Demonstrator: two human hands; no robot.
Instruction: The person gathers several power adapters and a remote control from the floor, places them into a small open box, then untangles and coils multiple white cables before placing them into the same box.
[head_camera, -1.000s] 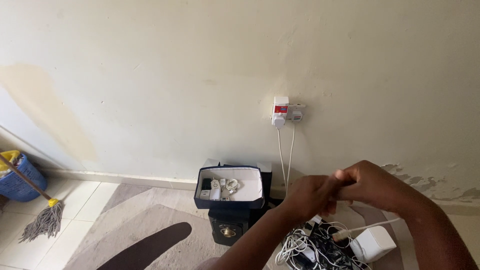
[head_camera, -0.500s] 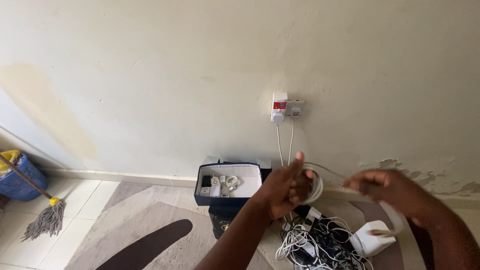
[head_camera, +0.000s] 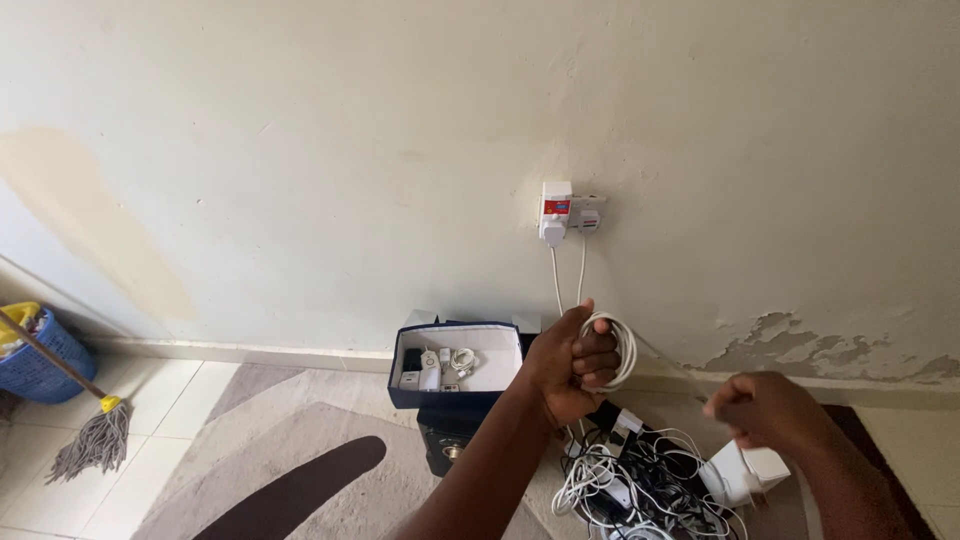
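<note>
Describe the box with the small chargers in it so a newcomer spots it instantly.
Find the wall socket and follow its two white cords down to the floor. Just left of them sits an open dark blue box on a black speaker; unlike the loose cable pile, its white inside holds small white chargers.

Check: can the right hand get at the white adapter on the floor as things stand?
Probably yes. The right hand hovers just above the white adapter with nothing between them. It already pinches the cable coiled on the left hand, so its fingers are not free.
</note>
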